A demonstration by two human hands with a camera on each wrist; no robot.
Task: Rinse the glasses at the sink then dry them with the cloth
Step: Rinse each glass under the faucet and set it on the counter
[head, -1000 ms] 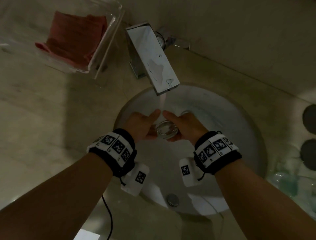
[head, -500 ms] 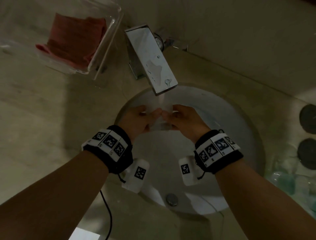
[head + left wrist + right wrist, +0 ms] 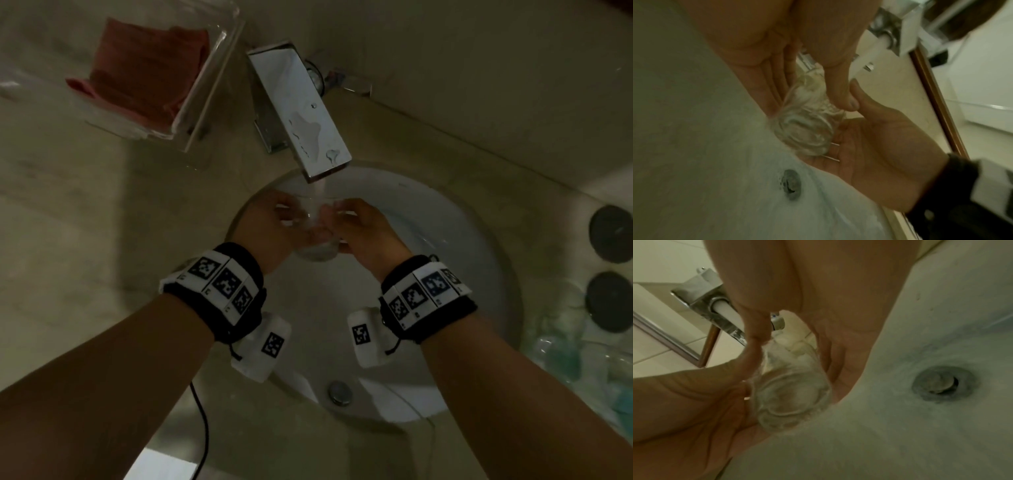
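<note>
Over the white sink (image 3: 455,246), both hands hold one clear glass (image 3: 313,251) under the water stream (image 3: 320,192) from the chrome faucet (image 3: 301,113). My left hand (image 3: 274,222) grips its left side and my right hand (image 3: 359,226) grips its right side. In the left wrist view the glass (image 3: 807,129) lies tilted with its thick base toward the drain (image 3: 791,185), fingers curled along it. The right wrist view shows the wet glass (image 3: 791,394) cupped between both palms. A red cloth (image 3: 147,65) lies folded in a clear tray (image 3: 205,89) on the counter at back left.
Several other clear and bluish glasses (image 3: 561,349) stand on the counter to the right of the basin. Two dark round discs (image 3: 609,233) lie behind them. A black cable (image 3: 202,428) hangs near the front edge. The wall rises just behind the faucet.
Both hands have carried the glass up and back, closer to the spout. The glass has tipped from mouth-up to slanted, with water running over it.
</note>
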